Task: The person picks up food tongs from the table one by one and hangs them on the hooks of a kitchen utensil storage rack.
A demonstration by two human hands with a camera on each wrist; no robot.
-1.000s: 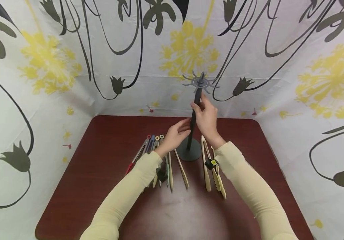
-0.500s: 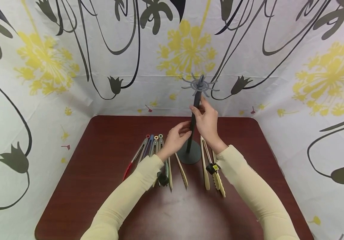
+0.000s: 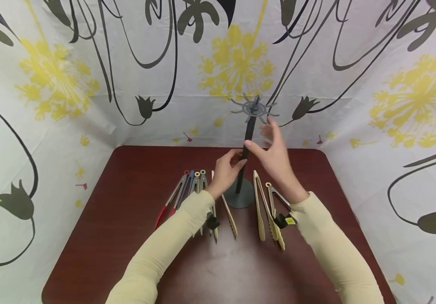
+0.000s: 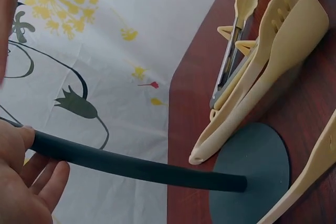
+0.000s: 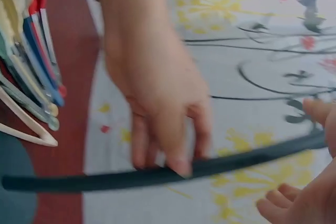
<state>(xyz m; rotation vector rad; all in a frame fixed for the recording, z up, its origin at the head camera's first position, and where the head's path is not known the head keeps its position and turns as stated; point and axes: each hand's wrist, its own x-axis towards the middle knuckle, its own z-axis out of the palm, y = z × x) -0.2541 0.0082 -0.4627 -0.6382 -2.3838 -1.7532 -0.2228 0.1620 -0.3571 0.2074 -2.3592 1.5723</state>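
A dark grey stand rises from a round base point(image 3: 242, 196) at the back of the table, its pole point(image 3: 250, 128) leaning slightly right in the head view. Curved hooks form a ring point(image 3: 255, 109) at its top. With thumb and fingers my left hand point(image 3: 225, 171) pinches the pole around mid-height, as the right wrist view also shows. My right hand point(image 3: 276, 158) is spread just right of the pole, below the hooks, holding nothing. Its thumb tip is close to the pole; I cannot tell whether it touches. Cream tongs point(image 3: 260, 211) lie right of the base.
Several tongs point(image 3: 180, 190) with red, blue and other coloured parts lie left of the base, partly under my left arm. Metal-sided tongs point(image 3: 273, 194) lie near my right wrist. A patterned cloth point(image 3: 210, 63) hangs behind and beside the dark red table point(image 3: 134, 169).
My right hand has let go of the upper pole and moved a little right, its fingers opening. My left hand still pinches the pole, and the stand has hardly moved.
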